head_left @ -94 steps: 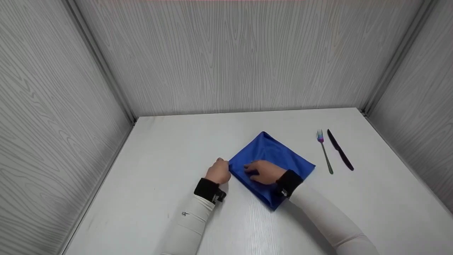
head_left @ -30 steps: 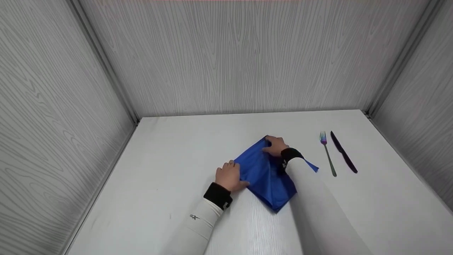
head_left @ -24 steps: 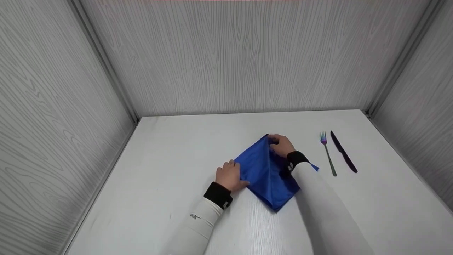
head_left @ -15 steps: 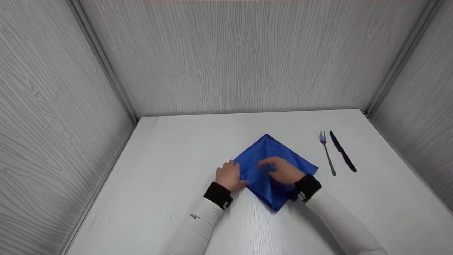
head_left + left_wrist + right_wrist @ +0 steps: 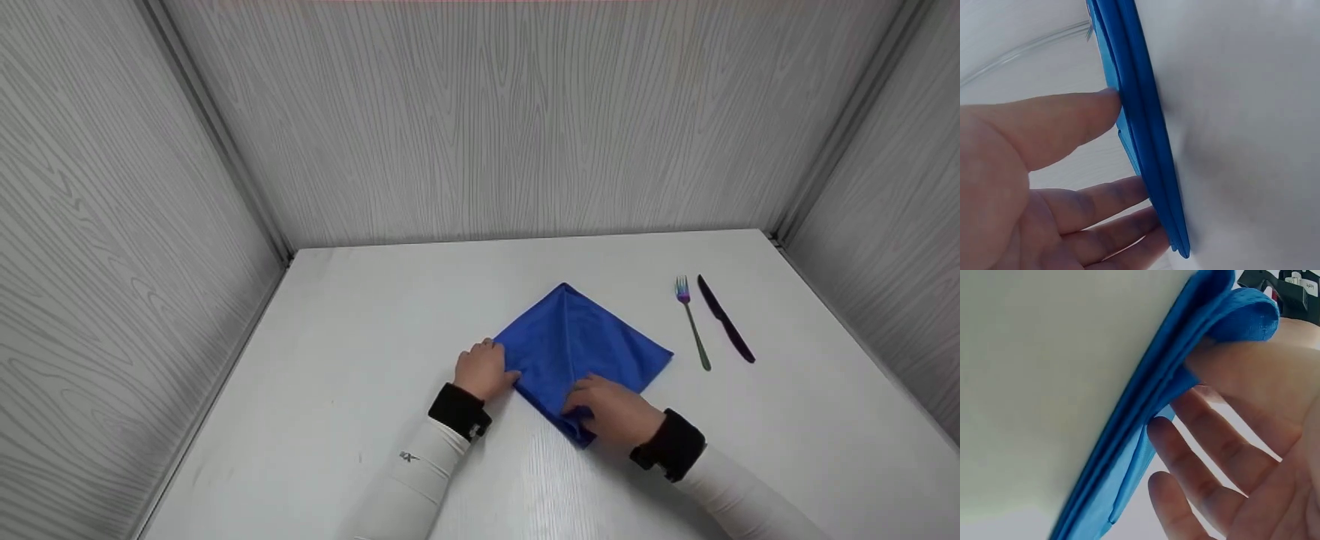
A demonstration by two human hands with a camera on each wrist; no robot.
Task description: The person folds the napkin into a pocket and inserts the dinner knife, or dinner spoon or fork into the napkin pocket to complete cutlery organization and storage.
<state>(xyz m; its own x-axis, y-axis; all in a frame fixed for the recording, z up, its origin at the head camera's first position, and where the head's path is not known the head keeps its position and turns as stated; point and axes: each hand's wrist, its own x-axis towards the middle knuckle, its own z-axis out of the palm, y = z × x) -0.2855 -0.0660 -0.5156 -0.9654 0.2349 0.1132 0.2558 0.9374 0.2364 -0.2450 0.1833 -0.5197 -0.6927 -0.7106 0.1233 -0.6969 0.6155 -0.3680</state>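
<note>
A folded blue cloth napkin (image 5: 604, 341) lies cornerwise on the white table, a crease running down its middle. My left hand (image 5: 482, 373) rests at its left corner. In the left wrist view, the left thumb and fairly straight, spread fingers touch the layered edge of the napkin (image 5: 1143, 107). At the front corner my right hand (image 5: 616, 411) pinches the upper cloth between thumb and forefinger. A loop of the napkin (image 5: 1129, 419) stands up around the right thumb in the right wrist view, while the other fingers lie along the folded layers; the forefinger's tip is partly hidden.
Right of the napkin lie a fork (image 5: 691, 322) with a rainbow-tinted head and a dark knife (image 5: 726, 319). The white table (image 5: 360, 337) is enclosed by grey wood-grain panels (image 5: 480, 120) at the back and both sides.
My right hand has moved from the napkin's far corner, across its middle, to the front corner and taken hold of cloth there. The left hand has stayed at the left corner.
</note>
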